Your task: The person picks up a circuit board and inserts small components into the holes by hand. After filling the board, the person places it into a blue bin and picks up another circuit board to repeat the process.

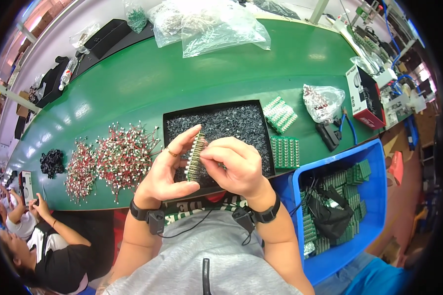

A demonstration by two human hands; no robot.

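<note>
My left hand [165, 169] grips a narrow green circuit board panel [195, 158] on edge, thumb at its lower end and fingers at its upper end. Small parts line the panel's face. The fingers of my right hand [237, 164] are pinched together against the panel's right side; whether a small part sits between them is hidden. Beneath both hands lies a black tray [165, 129] filled with many small dark pieces [236, 120].
Heaps of red-wired connectors [125, 160] and black parts [52, 163] lie left. Right are stacked green panels [285, 152], a bagged bundle [323, 102], a black-handled tool [327, 136], and a blue bin [379, 196] of boards. Clear bags [224, 32] lie far back. A co-worker [59, 255] sits left.
</note>
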